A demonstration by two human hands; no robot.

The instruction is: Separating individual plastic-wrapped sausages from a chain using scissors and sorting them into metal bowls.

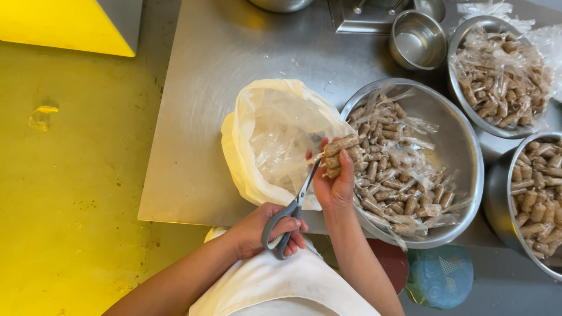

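Observation:
My left hand (254,233) grips grey-handled scissors (295,205), their blades pointing up and right. The blade tips meet the clear wrapper end of a small bundle of brown wrapped rolls (341,151) that my right hand (335,188) holds up. This bundle sits between a white plastic bag (240,146) holding clear wrapper scraps and a large steel bowl (469,169) with several wrapped rolls in it. Both hands hover at the front edge of the steel table (216,64).
A second steel bowl (462,32) of wrapped rolls stands at the back right, and a third (496,199) with unwrapped rolls at the right edge. A small empty steel cup (417,41) is behind. Yellow floor (70,175) lies left; blue (440,276) and red stools sit below.

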